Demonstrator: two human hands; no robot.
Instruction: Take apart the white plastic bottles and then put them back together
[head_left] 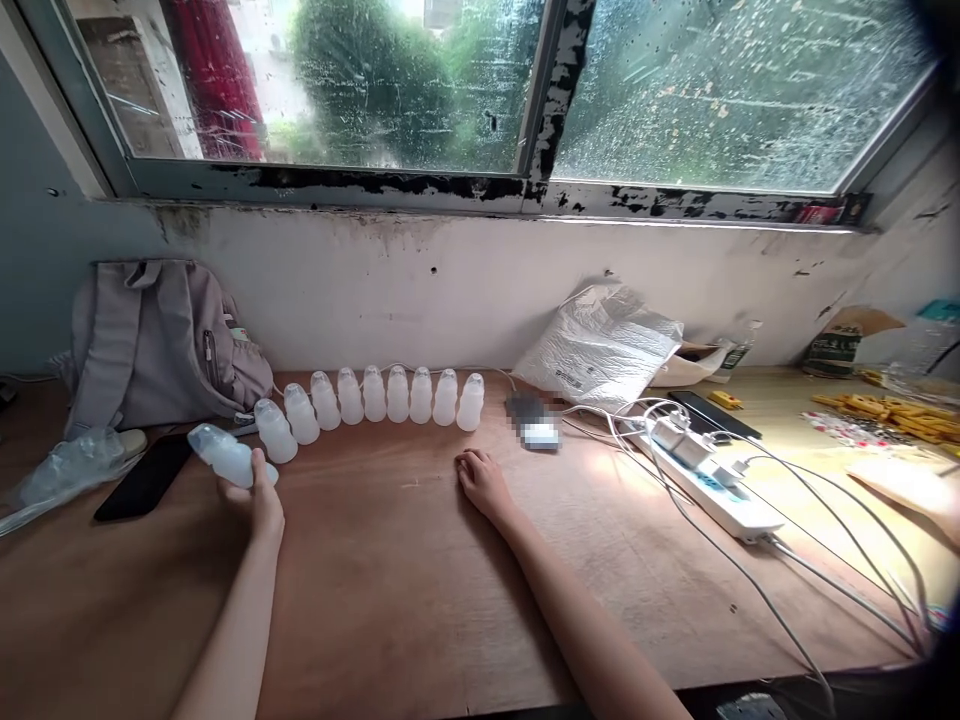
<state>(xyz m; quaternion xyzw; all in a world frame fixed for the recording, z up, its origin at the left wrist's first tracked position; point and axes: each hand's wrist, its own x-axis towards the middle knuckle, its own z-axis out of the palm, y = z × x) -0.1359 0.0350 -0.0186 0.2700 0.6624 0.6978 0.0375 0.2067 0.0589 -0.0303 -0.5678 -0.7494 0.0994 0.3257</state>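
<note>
Left hand (259, 492): fingers wrapped round tilted bottle (223, 455), near row's left end | Standing row (398, 394): nine similar bottles on bench (375, 590) | Right hand (484, 482): fingers loosely spread on bench, nothing seen held | Risk, judged: careless rightward swing could knock nearest standing bottle, toppling its neighbours.

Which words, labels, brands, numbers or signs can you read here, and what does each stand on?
No text can be read clearly.
Plastic bag: faint print, too small.
Labelled bottle: too blurred.
Brown packet: print too blurred.
Power strip: blue marks, too small.
</note>
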